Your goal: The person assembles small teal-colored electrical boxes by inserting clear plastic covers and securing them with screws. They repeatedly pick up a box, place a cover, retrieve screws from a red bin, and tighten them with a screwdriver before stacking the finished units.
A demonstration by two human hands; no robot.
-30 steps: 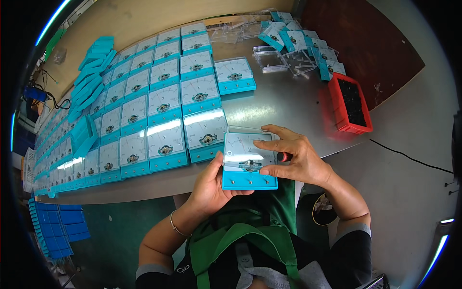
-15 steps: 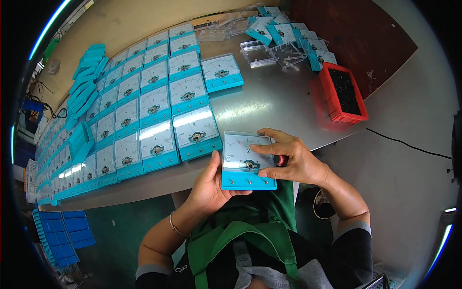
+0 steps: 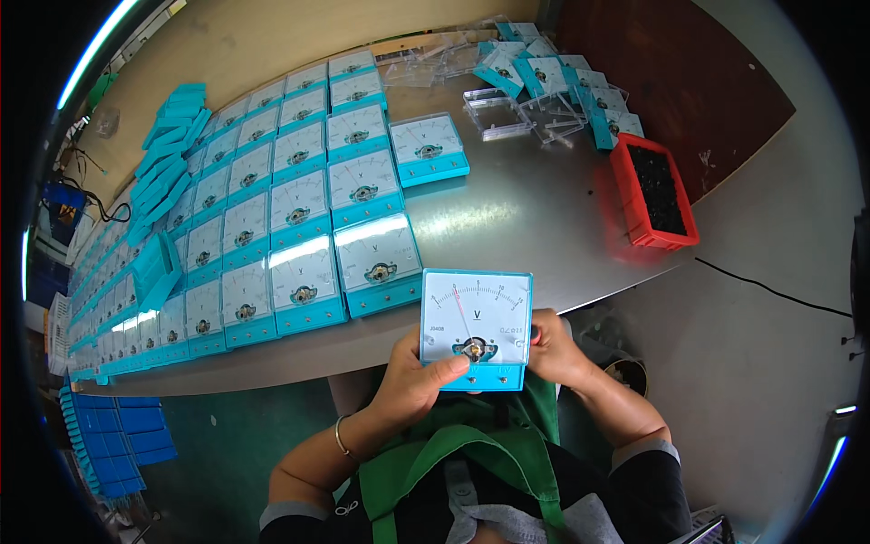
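Note:
My left hand [image 3: 412,382] grips a panel voltmeter [image 3: 476,313] with a turquoise base and a white dial, its thumb pressed on the lower front. The dial is tilted up toward me and stands just off the table's near edge. Behind the meter's right side is my right hand [image 3: 556,350], with its fingers closed and mostly hidden. A bit of a red tool handle [image 3: 536,335] shows between that hand and the meter; the tool's other end is out of sight.
Rows of similar meters [image 3: 299,215] fill the table's left side, with turquoise shells [image 3: 158,272] stacked on them. One meter [image 3: 429,150] sits apart. Clear covers [image 3: 494,113] and piled meters [image 3: 546,77] lie at the back. A red bin [image 3: 633,195] of small black parts stands right.
The meter has moved toward me and tipped to face me. My left thumb has shifted from its side to its front. My right hand has left the dial and gone behind the right side.

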